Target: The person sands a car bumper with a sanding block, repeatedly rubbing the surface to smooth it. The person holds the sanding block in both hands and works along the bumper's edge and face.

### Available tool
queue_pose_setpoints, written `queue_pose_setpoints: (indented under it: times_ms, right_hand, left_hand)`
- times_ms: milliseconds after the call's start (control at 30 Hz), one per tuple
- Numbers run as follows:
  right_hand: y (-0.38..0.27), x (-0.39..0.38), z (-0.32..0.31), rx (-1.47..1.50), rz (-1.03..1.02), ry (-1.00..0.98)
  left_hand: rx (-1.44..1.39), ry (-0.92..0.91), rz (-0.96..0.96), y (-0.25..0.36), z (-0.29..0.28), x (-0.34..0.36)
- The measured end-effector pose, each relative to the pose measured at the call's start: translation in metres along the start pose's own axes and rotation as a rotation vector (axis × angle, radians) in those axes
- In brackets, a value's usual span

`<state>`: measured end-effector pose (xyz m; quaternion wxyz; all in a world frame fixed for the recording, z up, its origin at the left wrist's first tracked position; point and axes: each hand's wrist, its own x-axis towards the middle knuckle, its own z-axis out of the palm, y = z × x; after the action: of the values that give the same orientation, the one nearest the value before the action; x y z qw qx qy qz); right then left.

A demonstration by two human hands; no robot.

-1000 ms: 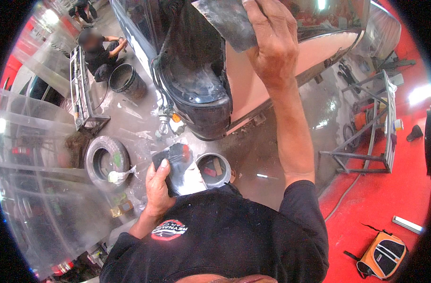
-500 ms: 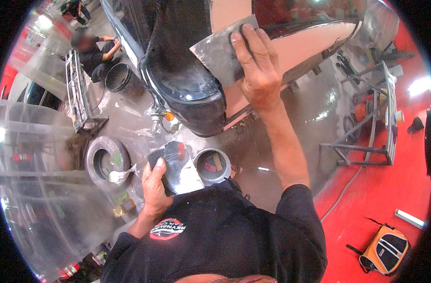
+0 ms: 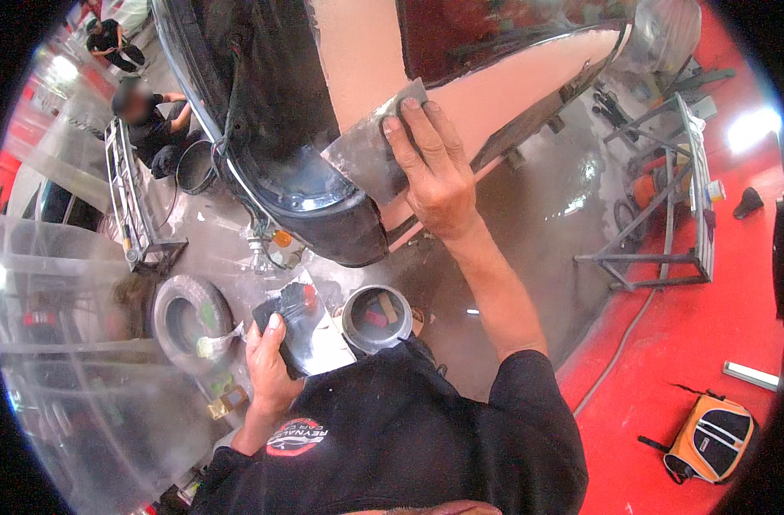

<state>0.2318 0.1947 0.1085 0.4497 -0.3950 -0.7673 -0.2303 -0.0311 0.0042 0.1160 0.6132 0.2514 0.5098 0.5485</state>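
My right hand [image 3: 435, 172] presses a thin grey spreader [image 3: 357, 142] against the pale pink panel [image 3: 357, 64] of a vehicle body, fingertips on the spreader's back, at the edge of a black recessed housing [image 3: 306, 197]. My left hand [image 3: 267, 348] grips a flat plate [image 3: 310, 330], dark and shiny with pale and red smears, low in front of my black shirt. An amber lamp [image 3: 280, 237] and a clear bulb hang below the housing. A grey bucket [image 3: 377, 318] stands just beside the plate.
Two co-workers [image 3: 147, 129] [image 3: 113, 43] crouch at upper left near a black bucket [image 3: 196, 167] and metal rack [image 3: 134, 240]. A tyre [image 3: 173, 313] lies beside plastic sheeting [image 3: 74, 360] at left. A metal stand [image 3: 692, 215], cable and orange-black bag [image 3: 709, 438] are at right.
My right hand with the spreader has moved down and left across the panel. The view has shifted slightly. My left hand still holds the plate low.
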Motion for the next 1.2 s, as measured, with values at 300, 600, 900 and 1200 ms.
queue_pose_setpoints:
  times_ms: [300,600,900,1200]
  right_hand:
    - [0.009,-0.009,-0.009,-0.045,0.032,-0.053]
    - [0.007,-0.025,-0.008,-0.028,0.093,-0.056]
    - [-0.007,-0.061,-0.012,-0.053,0.138,-0.132]
    - [-0.020,-0.017,-0.034,-0.023,0.111,-0.054]
  left_hand:
    - [0.087,-0.011,0.035,-0.002,0.007,0.000]
    - [-0.068,0.051,-0.061,0.000,0.015,0.002]
    - [0.064,-0.052,0.023,-0.001,0.004,0.002]
    - [-0.166,-0.065,-0.096,0.001,0.006,0.005]
